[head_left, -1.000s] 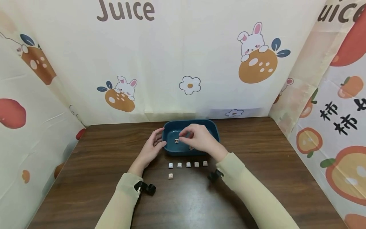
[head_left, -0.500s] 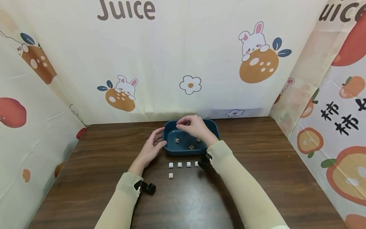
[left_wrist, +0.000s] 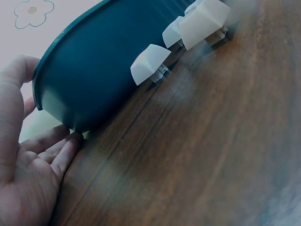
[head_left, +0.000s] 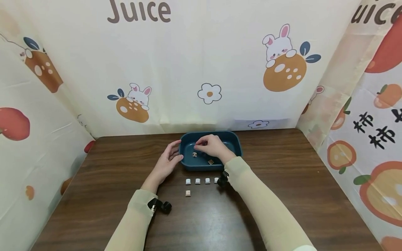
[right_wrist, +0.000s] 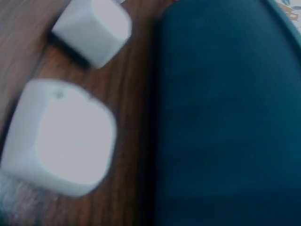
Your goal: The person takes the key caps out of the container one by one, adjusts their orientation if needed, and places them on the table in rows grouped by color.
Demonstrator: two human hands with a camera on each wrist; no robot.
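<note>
A blue tray (head_left: 233, 146) stands near the table's back edge. My left hand (head_left: 165, 163) rests against its left end, fingers loosely extended; in the left wrist view the upper digit touches the rim and the other fingers reach low beside the wall. Inside the tray, my right hand (head_left: 211, 145) has thumb and fingertips close together; whether they pinch anything is hidden. Two small keycaps lie in the tray, one keycap (head_left: 194, 154) just below the right fingertips and another keycap (head_left: 210, 162) near the front wall. The right wrist view shows no fingers.
In front of the tray runs a row of several white keycaps (head_left: 198, 181), its right end partly covered by the right wrist camera (head_left: 223, 179). One more keycap (head_left: 187, 193) sits nearer, below the row's left end. A printed curtain (head_left: 176, 69) surrounds the wooden table (head_left: 125, 153).
My right hand first moved toward the tray's back, then came slightly forward and lower inside it. A third keycap seen half a second ago is now covered. My left hand stays put.
</note>
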